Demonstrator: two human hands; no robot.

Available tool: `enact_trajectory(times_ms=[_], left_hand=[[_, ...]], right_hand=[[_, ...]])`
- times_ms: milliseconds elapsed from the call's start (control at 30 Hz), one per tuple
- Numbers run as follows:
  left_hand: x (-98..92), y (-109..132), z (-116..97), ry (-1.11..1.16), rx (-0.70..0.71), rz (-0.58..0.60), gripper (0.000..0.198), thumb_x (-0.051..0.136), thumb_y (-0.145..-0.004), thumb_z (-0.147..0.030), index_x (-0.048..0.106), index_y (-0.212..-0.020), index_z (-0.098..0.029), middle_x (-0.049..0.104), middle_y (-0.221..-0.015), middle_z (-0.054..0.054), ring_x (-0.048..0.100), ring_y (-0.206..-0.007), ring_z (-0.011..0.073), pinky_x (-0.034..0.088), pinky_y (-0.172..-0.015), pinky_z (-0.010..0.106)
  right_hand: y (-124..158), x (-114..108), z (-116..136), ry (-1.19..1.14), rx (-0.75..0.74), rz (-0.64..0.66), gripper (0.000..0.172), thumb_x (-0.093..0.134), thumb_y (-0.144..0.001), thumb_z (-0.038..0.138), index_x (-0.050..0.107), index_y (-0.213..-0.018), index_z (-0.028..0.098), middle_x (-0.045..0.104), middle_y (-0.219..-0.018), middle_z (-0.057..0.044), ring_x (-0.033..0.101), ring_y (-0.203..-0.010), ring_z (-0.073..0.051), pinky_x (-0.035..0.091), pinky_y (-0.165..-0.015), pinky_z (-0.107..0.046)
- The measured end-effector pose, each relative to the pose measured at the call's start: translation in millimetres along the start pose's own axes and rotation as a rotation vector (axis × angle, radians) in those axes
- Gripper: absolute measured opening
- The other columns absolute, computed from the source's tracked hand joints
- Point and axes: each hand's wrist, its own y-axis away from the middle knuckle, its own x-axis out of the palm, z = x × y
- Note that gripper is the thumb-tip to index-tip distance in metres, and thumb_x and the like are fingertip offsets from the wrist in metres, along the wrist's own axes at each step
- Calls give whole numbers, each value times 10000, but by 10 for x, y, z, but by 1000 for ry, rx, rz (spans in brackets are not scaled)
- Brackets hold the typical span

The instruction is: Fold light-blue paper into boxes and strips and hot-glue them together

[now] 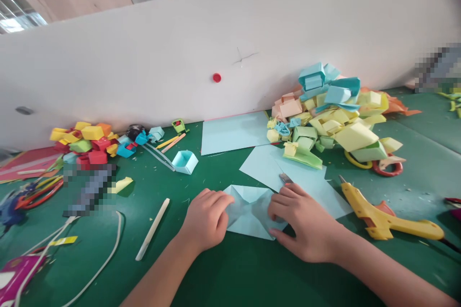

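Note:
A light blue sheet of paper (248, 208) with folded corners and crease lines lies on the green tabletop. My left hand (209, 218), its fingers curled and thumb pressed in, grips the left edge of this paper. At the right edge, my right hand (302, 223) has the paper between its bent fingers and thumb. Just beyond the right knuckles shows the metal tip of a cutter-like tool (286, 178); the hand hides the rest of it. Flat light blue sheets (259, 163) lie behind the folded one.
A yellow hot glue gun (385, 218) lies on the right. Behind it rises a pile of folded paper boxes (331, 115). To the left are a white stick (153, 230), a blue open paper box (185, 162), colourful paper pieces (90, 141) and a white cable (115, 244). A white panel (162, 57) borders the back.

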Motion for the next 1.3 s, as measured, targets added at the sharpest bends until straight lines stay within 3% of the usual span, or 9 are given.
enact_trajectory(times_ms=[100, 233, 333, 467, 567, 700, 833, 1033, 1300], left_hand=[[-31, 11, -33, 92, 57, -8, 275, 445, -849, -69, 596, -1043, -191, 707, -976, 76, 610, -735, 187, 461, -665, 334], [-32, -8, -134, 161, 235, 199, 208, 571, -889, -239, 624, -1086, -198, 691, -1183, 112, 654, -916, 233, 525, -796, 380], [7, -22, -156, 133, 215, 248, 293, 591, -935, -279, 632, -1207, -178, 695, -1199, 114, 652, -957, 246, 537, -834, 401], [35, -34, -107, 158, 142, 244, 217, 533, -1005, -242, 684, -1152, -190, 711, -1156, 86, 647, -955, 227, 541, -865, 390], [40, -30, -81, 194, 121, 246, 213, 511, -1040, -266, 692, -1137, -212, 726, -1127, 66, 656, -960, 223, 548, -880, 388], [76, -1, -68, 203, 16, 178, 356, 513, -1047, -253, 540, -1401, -228, 727, -1177, 71, 682, -1056, 221, 571, -912, 364], [155, 11, -39, 105, 16, 54, 408, 450, -1045, -129, 499, -1436, -231, 723, -1182, 71, 706, -1018, 193, 587, -843, 315], [158, -25, -73, -131, 73, 4, 210, 493, -1003, -138, 692, -1056, -184, 717, -1150, 103, 677, -1008, 266, 572, -845, 420], [181, -31, -159, -113, 86, 71, 256, 517, -1015, -199, 669, -1216, -157, 723, -1130, 118, 686, -981, 264, 573, -842, 425]], right_hand=[[14, 29, 12, -20, -22, -9, 126, 673, -833, 284, 580, -882, 214, 651, -867, -28, 519, -822, -212, 380, -845, -422], [25, 88, 21, -26, -80, -4, 99, 562, -882, 147, 558, -814, 218, 641, -842, -11, 512, -800, -187, 375, -792, -369], [35, 109, 17, -52, -71, 23, 45, 589, -913, 199, 620, -909, 232, 662, -915, -23, 543, -853, -203, 384, -795, -370], [39, 113, 20, -62, -55, 47, 266, 729, -864, 340, 662, -1115, 281, 673, -1077, -38, 574, -951, -250, 416, -840, -408], [21, 140, 11, -34, -26, 7, 135, 570, -980, 256, 674, -1066, 257, 683, -1045, -41, 592, -928, -238, 443, -826, -406], [4, 220, -42, -44, 88, -72, 245, 436, -1042, 231, 675, -989, 218, 692, -899, -46, 620, -840, -228, 483, -769, -396], [12, 303, -88, -49, 184, -161, 220, 493, -1028, 242, 642, -1190, 234, 712, -1007, -58, 660, -934, -252, 530, -798, -409], [-4, 341, -114, 179, 80, -287, 210, 493, -1024, 205, 680, -1103, 257, 662, -1132, -77, 611, -964, -273, 506, -931, -489], [-8, 413, 29, 273, -58, -296, 268, 479, -1013, 116, 701, -1124, 216, 705, -1030, -69, 589, -824, -230, 500, -778, -397]])
